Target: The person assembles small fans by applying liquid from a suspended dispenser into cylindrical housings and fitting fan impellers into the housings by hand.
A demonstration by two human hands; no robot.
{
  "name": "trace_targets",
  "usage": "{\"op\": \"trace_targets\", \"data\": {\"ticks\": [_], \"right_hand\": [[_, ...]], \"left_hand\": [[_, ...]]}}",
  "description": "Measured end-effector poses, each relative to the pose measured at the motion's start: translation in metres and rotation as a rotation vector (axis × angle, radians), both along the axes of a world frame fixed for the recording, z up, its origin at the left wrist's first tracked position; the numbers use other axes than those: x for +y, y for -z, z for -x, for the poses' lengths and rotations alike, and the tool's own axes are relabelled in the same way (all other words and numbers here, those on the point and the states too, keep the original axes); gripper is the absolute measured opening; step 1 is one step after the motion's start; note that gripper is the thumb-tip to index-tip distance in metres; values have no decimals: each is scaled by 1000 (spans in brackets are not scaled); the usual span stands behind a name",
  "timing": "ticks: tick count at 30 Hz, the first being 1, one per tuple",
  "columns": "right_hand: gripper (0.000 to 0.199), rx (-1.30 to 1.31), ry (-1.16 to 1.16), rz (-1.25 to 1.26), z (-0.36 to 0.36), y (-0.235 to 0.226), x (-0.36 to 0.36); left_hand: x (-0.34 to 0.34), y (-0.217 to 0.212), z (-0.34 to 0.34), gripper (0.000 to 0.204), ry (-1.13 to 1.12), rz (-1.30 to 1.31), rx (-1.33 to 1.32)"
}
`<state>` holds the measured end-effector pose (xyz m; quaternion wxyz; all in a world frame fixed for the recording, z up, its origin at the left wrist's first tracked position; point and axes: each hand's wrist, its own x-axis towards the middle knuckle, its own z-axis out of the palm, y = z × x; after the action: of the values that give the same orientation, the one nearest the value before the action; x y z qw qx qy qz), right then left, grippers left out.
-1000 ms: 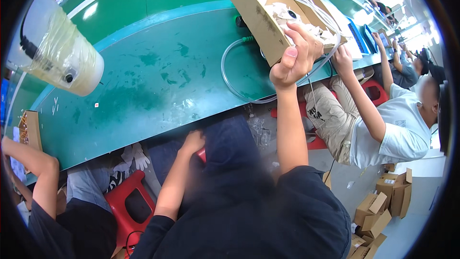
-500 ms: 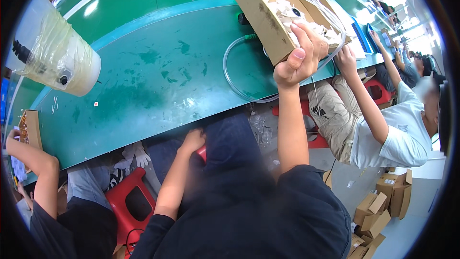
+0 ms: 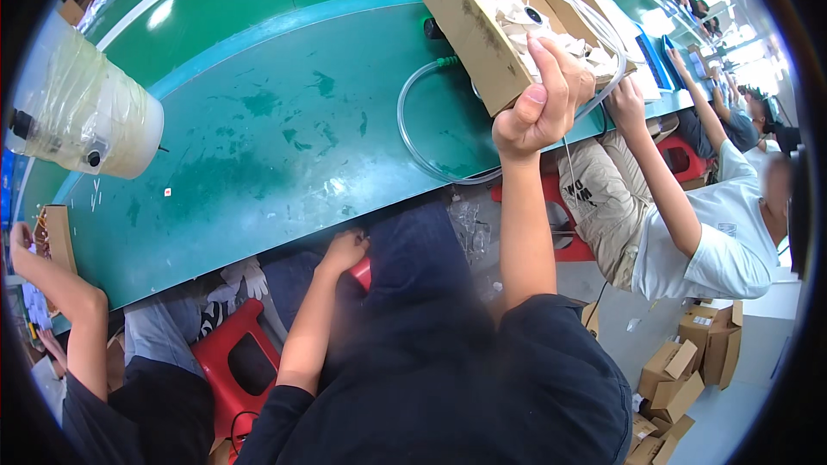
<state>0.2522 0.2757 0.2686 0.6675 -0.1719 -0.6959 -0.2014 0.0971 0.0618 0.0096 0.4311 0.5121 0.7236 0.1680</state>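
Note:
My right hand [image 3: 544, 102] is raised at the near corner of a cardboard box [image 3: 482, 47], its fingers curled and the thumb against them. What it holds, if anything, is hidden; a thin rod or wire shows just below it. Inside the box lie small white pieces [image 3: 564, 39] and a round black-centred part [image 3: 532, 15]. Clear tubing [image 3: 405, 120] runs across the box and loops onto the table. Low over my lap, below the table edge, my left hand [image 3: 346, 250] is closed, its fingertips partly hidden.
The green table [image 3: 258, 155] spans the view. A plastic-wrapped white tub [image 3: 112, 112] with black fittings stands at left. One co-worker's arm [image 3: 69, 293] reaches in at left, another person [image 3: 698, 241] sits at right. Red stools [image 3: 237, 353] and cardboard cartons [image 3: 676, 375] are on the floor.
The view has shifted slightly, so the tub sits further left. Both my hands keep nearly the same place and pose.

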Motion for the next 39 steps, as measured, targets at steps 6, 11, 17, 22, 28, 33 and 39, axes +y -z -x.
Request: {"op": "trace_targets", "data": {"ticks": [6,11,17,22,28,33,39], "right_hand": [[36,-4,49,-16,0,1,2],[37,12,53,-7,0,2,2],[38,18,53,-28,1,2,3],[38,23,47,-35,2,2,4],[38,22,40,-54,1,4,6],[38,-11,49,-50,-2,3,4],[41,-97,80,-70,-6,3,3]], "left_hand": [[1,1,-2,21,-9,14,-8],[1,-1,-1,21,8,30,-1],[3,3,0,20,-2,17,-13],[3,3,0,20,-3,21,-26],[3,2,0,19,2,23,-27],[3,3,0,19,2,29,-31],[3,4,1,19,13,24,-35]]}}
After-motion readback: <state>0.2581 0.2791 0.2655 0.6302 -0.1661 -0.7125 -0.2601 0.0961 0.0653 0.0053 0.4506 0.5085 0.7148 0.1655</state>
